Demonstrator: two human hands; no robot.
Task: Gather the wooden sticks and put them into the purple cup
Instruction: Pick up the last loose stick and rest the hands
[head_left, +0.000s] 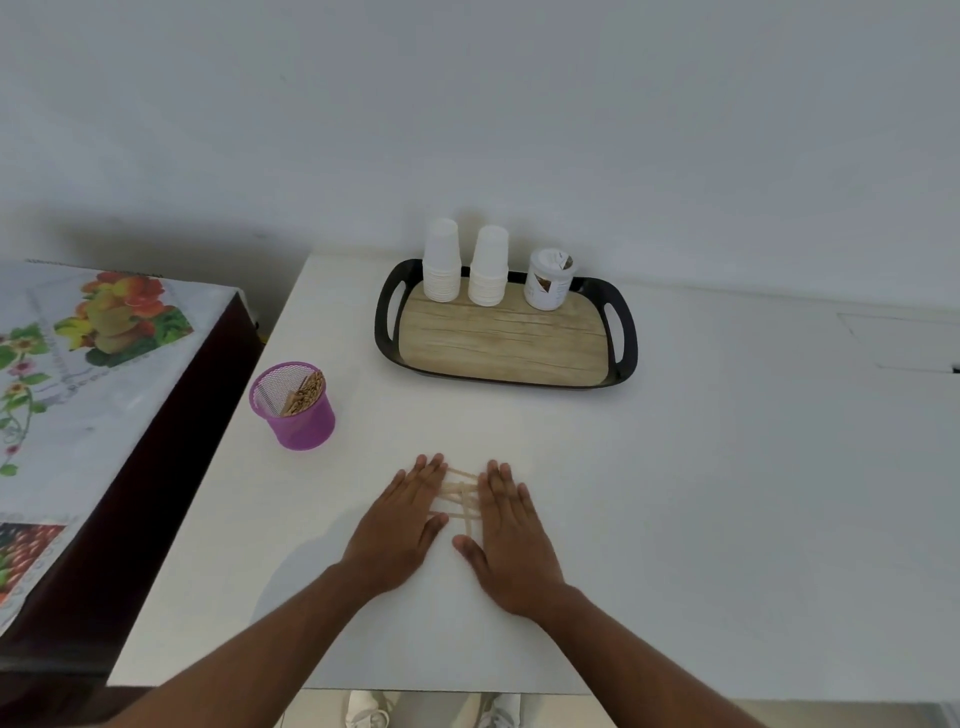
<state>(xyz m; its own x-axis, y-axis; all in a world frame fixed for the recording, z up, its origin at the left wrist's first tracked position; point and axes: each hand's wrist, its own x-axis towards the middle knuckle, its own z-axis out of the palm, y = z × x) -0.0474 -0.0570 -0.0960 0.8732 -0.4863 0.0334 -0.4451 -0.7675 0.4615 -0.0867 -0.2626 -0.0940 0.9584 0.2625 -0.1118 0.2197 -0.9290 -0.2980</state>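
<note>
Several pale wooden sticks lie crossed on the white table, between my two hands. My left hand rests flat on the table with fingers together, touching the sticks' left ends. My right hand lies flat on the other side, fingers against the sticks' right ends. Neither hand grips anything. The purple mesh cup stands upright to the far left of the hands, with several sticks leaning inside it.
A black tray with a wood-look base sits at the back, holding two stacks of white cups and a white jar. A dark side table with a flowered cloth stands to the left. The white table's front edge is near my body.
</note>
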